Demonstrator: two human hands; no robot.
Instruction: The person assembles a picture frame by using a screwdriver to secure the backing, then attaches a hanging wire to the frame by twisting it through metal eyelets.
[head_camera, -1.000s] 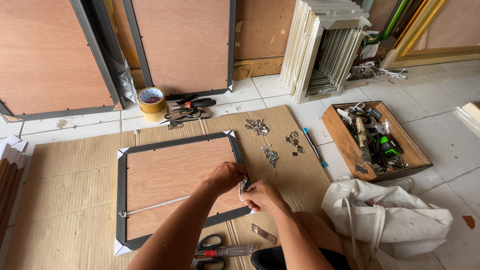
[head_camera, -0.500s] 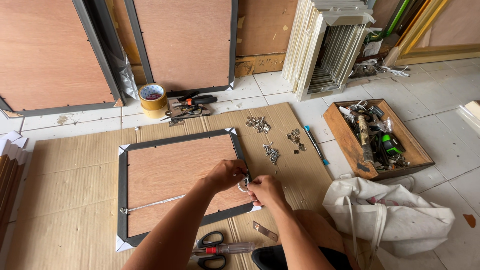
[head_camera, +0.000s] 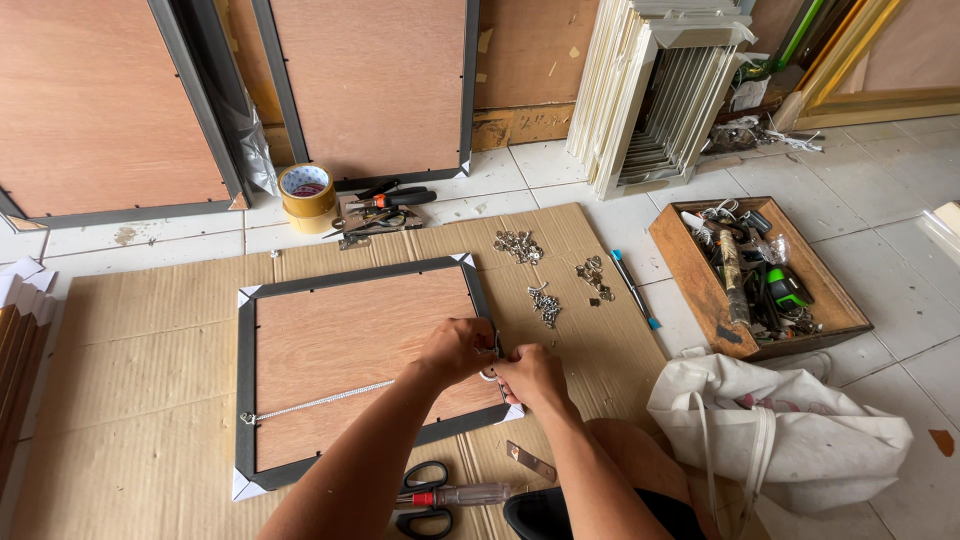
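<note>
Hands meet at the right edge of a dark picture frame (head_camera: 352, 372) that lies face down on flattened cardboard (head_camera: 120, 330) in the lower middle of the picture. The left hand (head_camera: 455, 349) is curled closed, its fingertips pinching something small and pale at the frame's right rail; the item is too small to name, though it looks like a bit of wire or a ring. The right hand (head_camera: 535, 378) is also closed, thumb and fingers pressed together at the same spot, touching the left hand. What exactly each hand grips cannot be told.

A thin cord (head_camera: 318, 402) runs across the frame's brown backing board from the left rail toward the hands. White corner protectors sit on the frame's corners.

Below the hands, at the bottom edge, lie black-handled scissors (head_camera: 425, 495) and a screwdriver (head_camera: 460, 495) with a clear handle, with a small metal plate (head_camera: 530, 461) just right of them. Above right of the frame, three little heaps of metal hangers (head_camera: 545, 302) rest on the cardboard, and a blue pen (head_camera: 634, 288) lies on the tiled floor beside them. A wooden box (head_camera: 700, 280) of tools stands at the right, a white cloth bag (head_camera: 800, 440) below it. A roll of brown tape (head_camera: 307, 195) sits at upper left of centre.
</note>
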